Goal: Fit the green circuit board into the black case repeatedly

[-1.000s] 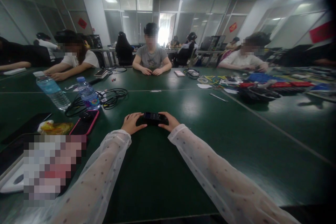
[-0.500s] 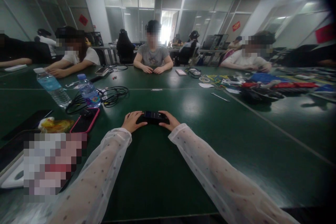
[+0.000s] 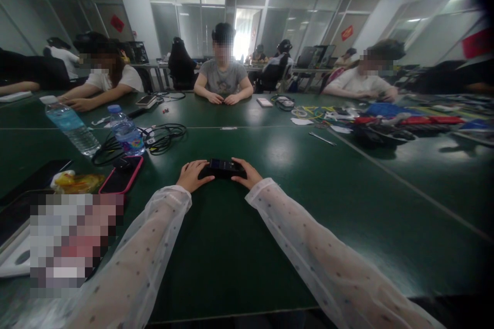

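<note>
A small black device with a dark screen (image 3: 223, 165) rests at the middle of the green table (image 3: 231, 247). My left hand (image 3: 192, 175) is closed around its left end, thumb in front and fingers behind. On the right end, my right hand (image 3: 247, 174) grips it the same way. The ends of the device are hidden by my fingers. Sheer white dotted sleeves cover both forearms.
To the left stand two water bottles (image 3: 125, 131) beside coiled black cables (image 3: 170, 138). Nearer lie a pink-edged phone (image 3: 122, 175) and a yellow item in clear wrap (image 3: 79, 183). A wrench (image 3: 322, 138) and cluttered cables lie to the right. Several people sit across the table.
The whole view has shifted slightly, so things appear a little higher and further left. Both hands keep their hold on the black device.
</note>
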Tool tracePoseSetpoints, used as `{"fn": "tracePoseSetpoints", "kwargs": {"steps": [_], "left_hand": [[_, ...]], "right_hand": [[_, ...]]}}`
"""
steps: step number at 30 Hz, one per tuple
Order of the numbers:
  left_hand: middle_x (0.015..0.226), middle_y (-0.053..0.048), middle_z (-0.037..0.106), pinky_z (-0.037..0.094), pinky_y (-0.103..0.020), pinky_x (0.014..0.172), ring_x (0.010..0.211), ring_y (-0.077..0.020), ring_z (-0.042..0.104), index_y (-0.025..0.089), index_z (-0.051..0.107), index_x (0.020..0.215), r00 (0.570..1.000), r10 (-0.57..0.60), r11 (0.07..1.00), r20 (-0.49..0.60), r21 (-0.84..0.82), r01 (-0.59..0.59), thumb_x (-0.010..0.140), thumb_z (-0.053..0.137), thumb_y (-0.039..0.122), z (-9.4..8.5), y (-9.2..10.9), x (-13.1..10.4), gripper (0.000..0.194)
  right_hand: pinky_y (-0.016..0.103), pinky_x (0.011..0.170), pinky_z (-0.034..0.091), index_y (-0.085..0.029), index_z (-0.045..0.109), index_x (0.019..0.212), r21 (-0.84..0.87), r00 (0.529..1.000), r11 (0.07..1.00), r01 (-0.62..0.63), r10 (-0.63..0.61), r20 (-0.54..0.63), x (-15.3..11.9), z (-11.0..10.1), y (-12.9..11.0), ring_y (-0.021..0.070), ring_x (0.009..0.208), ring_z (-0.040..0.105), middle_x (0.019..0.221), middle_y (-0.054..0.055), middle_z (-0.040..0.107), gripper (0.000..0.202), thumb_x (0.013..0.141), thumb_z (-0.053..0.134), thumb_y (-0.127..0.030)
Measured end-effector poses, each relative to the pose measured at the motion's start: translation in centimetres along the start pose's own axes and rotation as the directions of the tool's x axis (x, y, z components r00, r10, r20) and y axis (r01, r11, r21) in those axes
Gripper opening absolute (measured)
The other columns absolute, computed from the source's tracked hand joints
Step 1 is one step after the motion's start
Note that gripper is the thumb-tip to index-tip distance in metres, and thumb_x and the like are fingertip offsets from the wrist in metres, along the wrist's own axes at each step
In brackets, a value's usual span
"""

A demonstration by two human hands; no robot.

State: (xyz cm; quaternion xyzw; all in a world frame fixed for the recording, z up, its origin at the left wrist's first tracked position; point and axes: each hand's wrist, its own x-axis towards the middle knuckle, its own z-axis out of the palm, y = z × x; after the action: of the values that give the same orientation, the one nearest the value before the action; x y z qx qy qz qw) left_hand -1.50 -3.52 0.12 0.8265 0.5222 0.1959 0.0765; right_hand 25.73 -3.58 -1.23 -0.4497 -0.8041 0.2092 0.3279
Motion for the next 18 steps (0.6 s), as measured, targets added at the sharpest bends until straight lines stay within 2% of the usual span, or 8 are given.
{"fn": "tracePoseSetpoints", "kwargs": {"steps": [4,8,14,18], "left_hand": [[0.137,-0.006,0.05,0.029,-0.047,0.105,0.128,-0.0269,0.042,0.027,0.049,0.128,1.0,0.005,1.0,-0.01,0.002,-0.005,0.083,0.053,0.061,0.2,-0.1,0.0,0.056],[0.136,-0.005,0.05,0.029,-0.048,0.105,0.127,-0.0267,0.043,0.027,0.049,0.127,1.0,0.01,1.0,-0.021,0.003,-0.01,0.083,0.054,0.061,0.2,-0.2,0.0,0.056],[0.137,-0.005,0.05,0.029,-0.047,0.105,0.128,-0.0265,0.042,0.029,0.05,0.127,1.0,0.018,1.0,-0.012,0.005,-0.018,0.083,0.055,0.06,0.2,-0.3,0.1,0.055],[0.137,-0.005,0.05,0.028,-0.047,0.106,0.128,-0.0268,0.042,0.03,0.049,0.129,1.0,0.023,1.0,0.004,-0.001,-0.023,0.084,0.053,0.06,0.1,-0.3,0.1,0.054]], "right_hand": [[0.051,0.097,0.043,-0.028,0.04,0.134,0.021,0.999,0.999,0.035,-0.035,-0.012,0.2,0.0,0.0,0.0279,0.118,0.053,0.127,0.01,0.055,0.065,0.076,0.069,-0.03],[0.049,0.095,0.046,-0.027,0.045,0.127,0.109,0.999,0.994,-0.017,0.021,-0.033,0.1,-0.1,-0.5,0.0264,0.11,0.058,0.12,0.008,0.058,0.059,0.073,0.07,-0.029],[0.046,0.097,0.045,-0.024,0.047,0.119,0.398,0.984,0.917,-0.025,0.094,-0.154,0.4,-0.8,-1.6,0.0254,0.115,0.055,0.118,0.008,0.059,0.055,0.072,0.072,-0.04],[0.043,0.092,0.048,-0.023,0.045,0.121,0.447,0.947,0.894,-0.02,0.16,-0.279,1.1,-2.8,-1.1,0.0266,0.113,0.057,0.12,0.01,0.058,0.062,0.071,0.071,-0.048]]}}
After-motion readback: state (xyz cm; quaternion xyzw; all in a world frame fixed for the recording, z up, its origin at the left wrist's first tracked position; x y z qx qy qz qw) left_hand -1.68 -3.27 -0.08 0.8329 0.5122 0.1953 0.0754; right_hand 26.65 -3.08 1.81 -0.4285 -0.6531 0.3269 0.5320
